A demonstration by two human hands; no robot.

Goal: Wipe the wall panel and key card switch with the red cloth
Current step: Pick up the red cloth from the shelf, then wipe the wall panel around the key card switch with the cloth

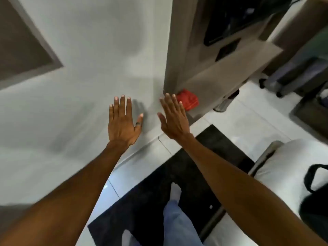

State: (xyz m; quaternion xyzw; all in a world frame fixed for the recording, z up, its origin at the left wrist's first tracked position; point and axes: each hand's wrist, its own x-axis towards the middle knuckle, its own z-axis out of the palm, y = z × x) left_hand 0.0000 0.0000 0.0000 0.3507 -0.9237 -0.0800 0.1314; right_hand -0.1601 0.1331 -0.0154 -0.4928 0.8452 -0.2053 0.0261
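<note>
Against the pale grey wall (85, 71), both bare arms reach forward with the hands raised and flat. The left hand (123, 121) shows its back to the camera, its fingers (122, 105) straight and slightly spread, the thumb out to the side with a dark ring (138, 123) at its base; it holds nothing, and a soft shadow of it falls on the wall just beside the thumb. Whether the palm actually touches the wall cannot be told. The right hand (173, 118) is likewise open, fingers extended and close together, tilted a little toward the left, empty. Just beyond its fingertips lies the red cloth (188, 101), bunched up low at the foot of a beige cabinet (204, 73) where that unit meets the wall; the fingers partly overlap the cloth's near edge in the view, but contact is not clear. Higher on the cabinet's face sits a dark rectangular panel (228, 48), blurred. Below, a black mat (159, 192) covers part of the white tiled floor (239, 121), and a leg in blue trousers (179, 222) stands on it. A white bed edge (287, 166) with a black bag strap (314, 176) shows at the right, and a wheeled suitcase (292, 75) stands farther back.
</note>
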